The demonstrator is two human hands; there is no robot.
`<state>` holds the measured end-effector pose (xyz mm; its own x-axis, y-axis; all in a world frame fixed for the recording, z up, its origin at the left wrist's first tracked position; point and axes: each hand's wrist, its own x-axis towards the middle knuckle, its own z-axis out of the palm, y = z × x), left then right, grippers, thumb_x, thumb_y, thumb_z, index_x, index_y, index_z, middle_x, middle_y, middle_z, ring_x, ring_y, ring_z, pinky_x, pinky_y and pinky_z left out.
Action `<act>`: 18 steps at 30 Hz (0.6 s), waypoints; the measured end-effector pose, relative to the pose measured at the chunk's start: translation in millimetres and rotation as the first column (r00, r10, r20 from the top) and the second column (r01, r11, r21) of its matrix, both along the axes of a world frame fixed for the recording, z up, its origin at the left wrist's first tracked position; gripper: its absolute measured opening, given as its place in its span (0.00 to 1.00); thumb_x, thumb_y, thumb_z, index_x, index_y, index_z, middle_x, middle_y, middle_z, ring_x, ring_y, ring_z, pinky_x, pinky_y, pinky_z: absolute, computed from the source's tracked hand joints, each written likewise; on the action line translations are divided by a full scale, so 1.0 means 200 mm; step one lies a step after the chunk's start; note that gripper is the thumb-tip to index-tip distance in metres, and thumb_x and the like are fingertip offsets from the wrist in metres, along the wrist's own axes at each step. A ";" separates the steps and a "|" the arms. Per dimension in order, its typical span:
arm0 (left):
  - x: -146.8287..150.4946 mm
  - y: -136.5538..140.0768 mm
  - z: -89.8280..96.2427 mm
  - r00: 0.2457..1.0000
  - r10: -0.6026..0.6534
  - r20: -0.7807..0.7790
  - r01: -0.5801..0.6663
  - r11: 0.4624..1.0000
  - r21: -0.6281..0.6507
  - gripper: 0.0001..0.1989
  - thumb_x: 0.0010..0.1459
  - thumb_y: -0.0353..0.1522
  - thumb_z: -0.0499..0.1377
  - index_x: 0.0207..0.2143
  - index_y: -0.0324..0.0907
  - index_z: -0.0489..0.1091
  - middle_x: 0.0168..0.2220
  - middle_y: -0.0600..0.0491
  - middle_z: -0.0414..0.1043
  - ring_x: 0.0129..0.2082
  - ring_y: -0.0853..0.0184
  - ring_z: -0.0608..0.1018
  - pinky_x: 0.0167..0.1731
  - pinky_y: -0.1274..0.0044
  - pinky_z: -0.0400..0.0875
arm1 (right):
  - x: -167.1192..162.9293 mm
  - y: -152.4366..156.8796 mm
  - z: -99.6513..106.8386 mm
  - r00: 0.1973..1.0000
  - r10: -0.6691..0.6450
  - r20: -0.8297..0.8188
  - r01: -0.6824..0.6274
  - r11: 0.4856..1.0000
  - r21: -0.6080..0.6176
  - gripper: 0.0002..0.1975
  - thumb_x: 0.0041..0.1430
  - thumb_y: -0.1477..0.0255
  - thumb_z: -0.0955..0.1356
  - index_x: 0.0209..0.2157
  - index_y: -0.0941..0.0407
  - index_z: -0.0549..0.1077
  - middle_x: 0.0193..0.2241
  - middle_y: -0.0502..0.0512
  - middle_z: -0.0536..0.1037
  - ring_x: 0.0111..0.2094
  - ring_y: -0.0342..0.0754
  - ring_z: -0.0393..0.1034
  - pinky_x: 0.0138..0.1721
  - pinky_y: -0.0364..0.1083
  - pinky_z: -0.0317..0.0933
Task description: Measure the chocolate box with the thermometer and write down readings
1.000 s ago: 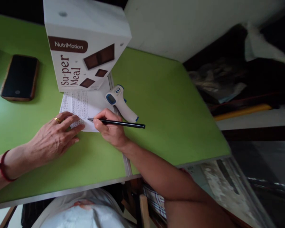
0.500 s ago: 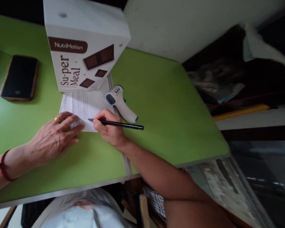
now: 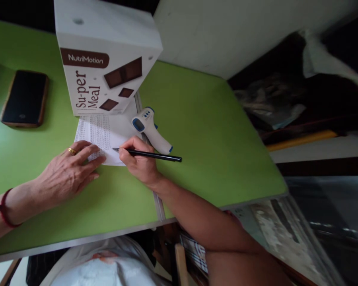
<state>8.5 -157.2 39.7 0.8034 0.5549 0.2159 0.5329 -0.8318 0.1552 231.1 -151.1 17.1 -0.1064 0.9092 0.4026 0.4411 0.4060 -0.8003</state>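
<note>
A sheet of paper [image 3: 119, 131] covered in columns of small writing lies on the green table, its far end behind a white box [image 3: 119, 43]. My left hand [image 3: 74, 167], with a ring and a red wrist cord, rests with fingers stretched over the paper's lower left edge. In my right hand [image 3: 140, 163] a black pen [image 3: 158, 155] is pinched, its tip at the paper near the end of a written column. Just beyond that hand, a white and blue infrared thermometer [image 3: 152, 131] lies on the table.
At the left of the table [image 3: 214, 139] lies a dark phone [image 3: 24, 98] in a brown-edged case. The tall box stands at the back. A pale wall [image 3: 226, 31] rises behind, and the table's front edge runs close to my body.
The pen tip has shifted very slightly to the right, along with my right hand. My left hand stays in place on the paper.
</note>
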 end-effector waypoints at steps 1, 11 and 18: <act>0.00 0.00 0.00 1.000 -0.001 0.005 0.001 1.000 0.003 0.16 0.69 0.32 0.48 0.53 0.36 0.68 0.51 0.40 0.66 0.54 0.49 0.67 0.51 0.58 0.71 | 0.00 0.00 0.00 1.000 0.002 0.001 -0.002 1.000 -0.012 0.07 0.55 0.71 0.65 0.24 0.54 0.65 0.18 0.43 0.69 0.20 0.39 0.61 0.24 0.40 0.59; 0.00 0.00 0.01 1.000 -0.006 0.013 0.006 1.000 0.001 0.16 0.69 0.32 0.49 0.53 0.34 0.68 0.51 0.40 0.67 0.54 0.48 0.68 0.51 0.58 0.72 | 0.00 0.00 0.01 1.000 -0.016 -0.022 0.016 1.000 -0.014 0.07 0.55 0.70 0.65 0.24 0.54 0.66 0.17 0.44 0.69 0.20 0.39 0.62 0.24 0.40 0.59; 0.00 0.00 0.00 0.999 -0.013 0.046 0.012 1.000 0.022 0.16 0.68 0.32 0.50 0.52 0.34 0.69 0.50 0.39 0.68 0.53 0.48 0.68 0.49 0.57 0.73 | 0.00 0.00 0.00 1.000 0.009 -0.014 -0.009 1.000 -0.011 0.07 0.56 0.70 0.66 0.25 0.54 0.67 0.18 0.44 0.70 0.21 0.39 0.62 0.24 0.40 0.60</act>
